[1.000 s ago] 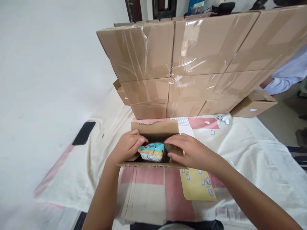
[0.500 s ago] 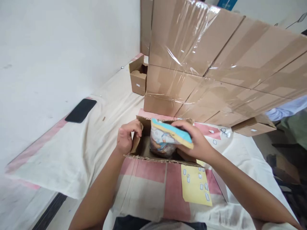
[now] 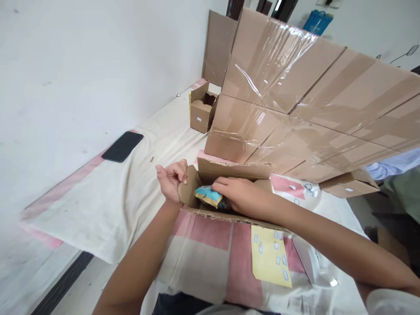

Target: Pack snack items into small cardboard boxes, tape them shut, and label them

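Observation:
An open cardboard box (image 3: 234, 167) stands on the cloth-covered table in front of me. Inside it, toward the left end, lies a printed plastic packet (image 3: 209, 195) with a blue and yellow top edge. My right hand (image 3: 241, 195) reaches down into the box with its fingers closed over the packet, hiding much of it. At the box's left end, my left hand (image 3: 173, 178) has its curled fingers on the short side flap (image 3: 187, 189), holding it outward.
Taped cartons wrapped in clear film (image 3: 262, 100) rise behind the box. A small open box (image 3: 201, 114) and a black phone (image 3: 123, 146) lie to the left. A yellow sheet with labels (image 3: 271, 258) is nearer me; another carton (image 3: 349, 186) is at right.
My right hand has pushed the packet down and left into the box, tipping it over. My left hand has drawn the side flap further outward. The camera view has shifted slightly.

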Motion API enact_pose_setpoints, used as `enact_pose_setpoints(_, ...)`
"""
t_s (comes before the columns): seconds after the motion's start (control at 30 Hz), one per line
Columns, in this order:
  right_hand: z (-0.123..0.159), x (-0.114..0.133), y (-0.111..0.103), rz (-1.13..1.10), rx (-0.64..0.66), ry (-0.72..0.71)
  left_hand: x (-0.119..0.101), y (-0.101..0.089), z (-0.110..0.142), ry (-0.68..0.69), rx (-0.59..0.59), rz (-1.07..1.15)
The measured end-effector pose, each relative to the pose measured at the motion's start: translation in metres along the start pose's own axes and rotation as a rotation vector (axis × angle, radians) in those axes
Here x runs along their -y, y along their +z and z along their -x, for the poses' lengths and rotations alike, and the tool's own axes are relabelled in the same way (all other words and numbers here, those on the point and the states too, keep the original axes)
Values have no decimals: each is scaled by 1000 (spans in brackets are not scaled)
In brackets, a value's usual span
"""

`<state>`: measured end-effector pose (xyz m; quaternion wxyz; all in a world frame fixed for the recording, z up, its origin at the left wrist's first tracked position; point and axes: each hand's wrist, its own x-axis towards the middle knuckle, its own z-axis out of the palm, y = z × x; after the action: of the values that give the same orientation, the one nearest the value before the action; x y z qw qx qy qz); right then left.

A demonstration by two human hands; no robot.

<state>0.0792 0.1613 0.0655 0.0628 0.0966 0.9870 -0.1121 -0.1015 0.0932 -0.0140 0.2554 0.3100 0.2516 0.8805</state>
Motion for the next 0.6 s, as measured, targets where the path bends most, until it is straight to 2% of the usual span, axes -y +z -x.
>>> enact_pose_setpoints(0.07, -11, 0, 16, 80, 198, 63, -1, 1, 1, -21, 7, -3)
enact_pose_setpoints(0.1, -16, -1, 24, 92, 256, 85, -1, 2, 2, -26, 13, -6)
enact_pose_setpoints(0.2, -26, -3, 30, 36, 307, 148, -1, 7, 7, -26, 44, -27)
enact_pose_setpoints(0.3, -16, -2, 11, -106, 260, 151, -2, 11, 11, -11, 65, -52)
enact_pose_setpoints(0.43, 27, -1, -23, -175, 0, 187, -4, 11, 12, 24, 108, -102)
enact_pose_setpoints(0.53, 60, -7, -24, -63, -24, 259, -1, 7, 13, 32, 153, -137)
enact_pose_setpoints(0.6, 73, -13, -14, 9, -13, 225, 3, 3, 15, 54, 213, -179)
